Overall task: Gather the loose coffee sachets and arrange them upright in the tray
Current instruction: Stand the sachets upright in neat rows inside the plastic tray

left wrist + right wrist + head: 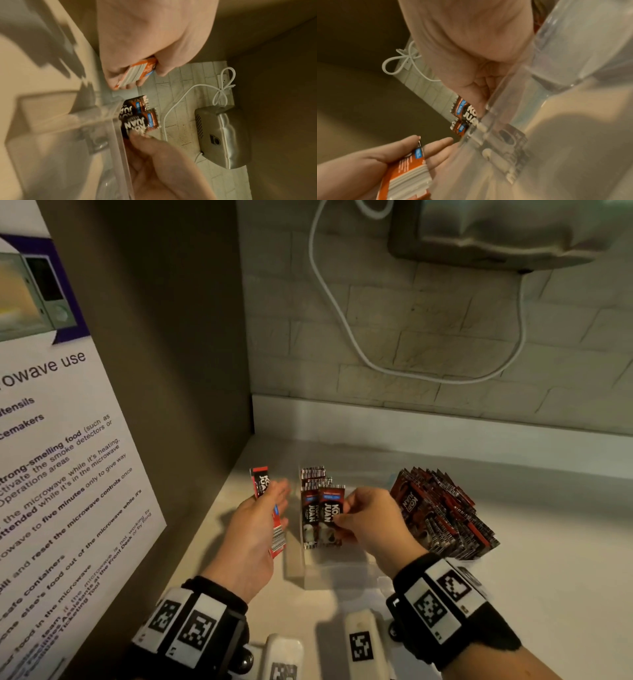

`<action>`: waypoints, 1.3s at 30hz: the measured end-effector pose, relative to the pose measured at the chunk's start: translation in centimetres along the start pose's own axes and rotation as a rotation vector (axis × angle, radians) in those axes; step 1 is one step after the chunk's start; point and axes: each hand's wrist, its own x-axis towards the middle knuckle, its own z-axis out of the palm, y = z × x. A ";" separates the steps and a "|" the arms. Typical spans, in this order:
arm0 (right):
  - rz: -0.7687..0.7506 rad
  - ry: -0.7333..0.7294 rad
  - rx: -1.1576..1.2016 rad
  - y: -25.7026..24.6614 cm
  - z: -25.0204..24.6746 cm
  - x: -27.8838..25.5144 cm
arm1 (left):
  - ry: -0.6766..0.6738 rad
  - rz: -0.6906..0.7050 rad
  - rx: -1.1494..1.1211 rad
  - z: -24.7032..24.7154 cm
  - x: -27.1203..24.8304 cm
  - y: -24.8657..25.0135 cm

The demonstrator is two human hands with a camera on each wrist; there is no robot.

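Observation:
A clear plastic tray (310,571) stands on the white counter with several dark brown coffee sachets (317,484) upright in its left compartment. My right hand (344,517) pinches the front dark sachet (329,513) there, thumb and fingers at its right edge. My left hand (274,503) hovers just left of the tray and holds a thin stack of red sachets (263,486) between thumb and fingers. A large fanned pile of dark sachets (442,511) lies right of my right hand. The left wrist view shows the red stack (137,73) in my grip, and the right wrist view shows the pinched sachet (467,112) behind the tray wall (539,94).
A brown side panel with a microwave notice (68,440) closes the left. The brick wall behind carries a metal appliance (496,231) and a looping white cable (342,313). Two white marker-tagged blocks (363,642) sit at the counter's near edge.

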 end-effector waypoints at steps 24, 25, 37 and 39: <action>-0.166 -0.055 -0.571 0.3 4.0 0.9 | -0.153 -0.172 0.118 1.3 -0.7 0.0; -0.163 -0.056 -0.579 0.3 4.0 0.9 | -0.156 -0.175 0.120 1.3 -0.7 -0.1; -0.067 0.005 -0.513 -0.1 3.2 0.4 | -0.152 -0.108 0.091 -0.1 -0.2 0.0; -0.040 0.009 -0.480 -0.4 2.9 0.3 | -0.105 -0.072 0.079 -0.3 -0.1 0.4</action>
